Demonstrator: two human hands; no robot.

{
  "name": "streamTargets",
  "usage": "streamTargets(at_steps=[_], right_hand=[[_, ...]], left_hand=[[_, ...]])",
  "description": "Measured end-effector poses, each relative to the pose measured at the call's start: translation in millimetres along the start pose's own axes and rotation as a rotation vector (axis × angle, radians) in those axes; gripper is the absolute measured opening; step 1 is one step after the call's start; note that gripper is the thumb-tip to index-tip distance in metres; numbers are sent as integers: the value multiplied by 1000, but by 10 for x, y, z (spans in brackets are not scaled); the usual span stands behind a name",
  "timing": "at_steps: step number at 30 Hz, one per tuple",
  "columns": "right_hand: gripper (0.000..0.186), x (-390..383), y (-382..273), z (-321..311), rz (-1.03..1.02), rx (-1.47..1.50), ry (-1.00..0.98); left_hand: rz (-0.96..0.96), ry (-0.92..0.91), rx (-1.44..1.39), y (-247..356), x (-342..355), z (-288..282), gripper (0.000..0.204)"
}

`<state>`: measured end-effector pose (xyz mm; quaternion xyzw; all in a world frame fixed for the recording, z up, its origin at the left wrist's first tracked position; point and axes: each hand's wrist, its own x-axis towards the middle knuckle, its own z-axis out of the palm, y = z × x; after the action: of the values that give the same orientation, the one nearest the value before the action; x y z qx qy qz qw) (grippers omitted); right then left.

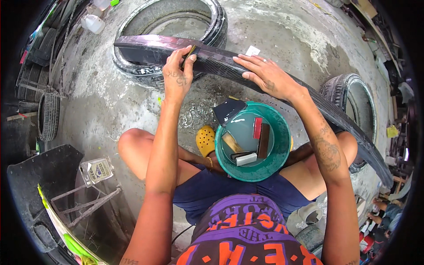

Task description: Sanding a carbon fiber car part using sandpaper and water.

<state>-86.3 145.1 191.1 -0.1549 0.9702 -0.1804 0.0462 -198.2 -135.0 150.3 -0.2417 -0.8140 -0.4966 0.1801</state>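
Note:
A long, curved, dark car trim panel (225, 62) with a woven carbon pattern lies slanted across in front of me. My left hand (179, 70) pinches a small, dark, tan-edged piece of what looks like folded sandpaper (190, 54) against the panel's left part. Fingers outstretched, my right hand (269, 77) rests flat on the panel's middle. Between my legs stands a teal bucket (282, 152) of cloudy water. In it are a red block (257, 128), a brown block (263, 141), a tan block (230, 142) and a grey-white block (246, 159). A dark sheet (228, 110) hangs over its rim.
One tyre (221, 26) lies under the panel's left end, another tyre (353, 88) near its right part. A metal stand (88, 203) and a black panel (44, 176) are at the left. Plastic jugs (92, 23) sit at the far left on wet concrete.

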Motion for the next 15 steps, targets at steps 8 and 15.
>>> streamTargets(at_steps=[8, 15], right_hand=[[57, 352, -170, 100, -61, -68, 6], [57, -111, -214, 30, -100, -178, 65]], left_hand=[[239, 243, 181, -226, 755, -123, 23], [277, -35, 471, -734, 1201, 194, 24]])
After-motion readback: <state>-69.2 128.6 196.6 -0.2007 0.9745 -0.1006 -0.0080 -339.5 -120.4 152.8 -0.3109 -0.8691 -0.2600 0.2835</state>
